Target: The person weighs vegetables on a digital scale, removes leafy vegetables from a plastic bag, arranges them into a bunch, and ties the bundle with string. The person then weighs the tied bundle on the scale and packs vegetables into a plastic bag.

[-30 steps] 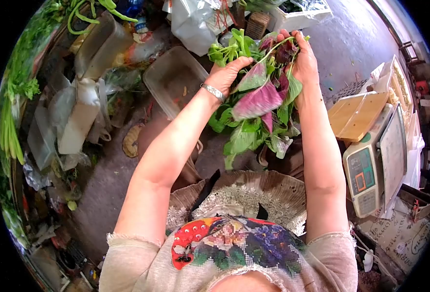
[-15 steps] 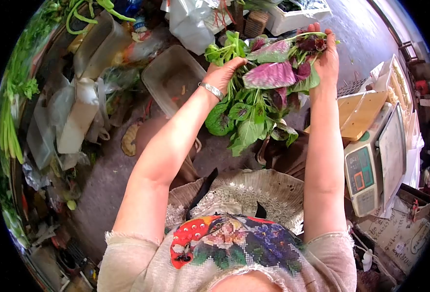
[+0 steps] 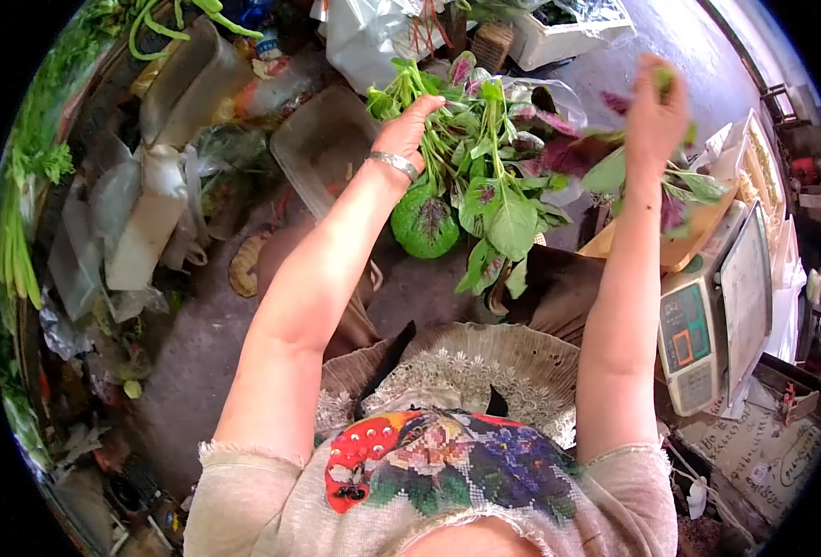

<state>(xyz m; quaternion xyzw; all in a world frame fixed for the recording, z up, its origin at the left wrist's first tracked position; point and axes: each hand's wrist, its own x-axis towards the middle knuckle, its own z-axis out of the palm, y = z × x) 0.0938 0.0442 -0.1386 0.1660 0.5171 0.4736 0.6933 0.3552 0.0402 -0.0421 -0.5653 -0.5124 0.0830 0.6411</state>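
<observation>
The left hand (image 3: 403,137) grips a leafy bunch (image 3: 487,190) by its stems (image 3: 436,156), seemingly so leaves (image 3: 511,228) hang free, while the right hand (image 3: 657,111) clutches purplish sprigs (image 3: 578,156).

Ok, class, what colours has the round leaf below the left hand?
The leaf is green with a dark purplish middle, clearest in the head view.

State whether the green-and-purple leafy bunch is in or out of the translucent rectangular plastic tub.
Out: the left hand holds the bunch, leaves hanging beside the tub.
</observation>
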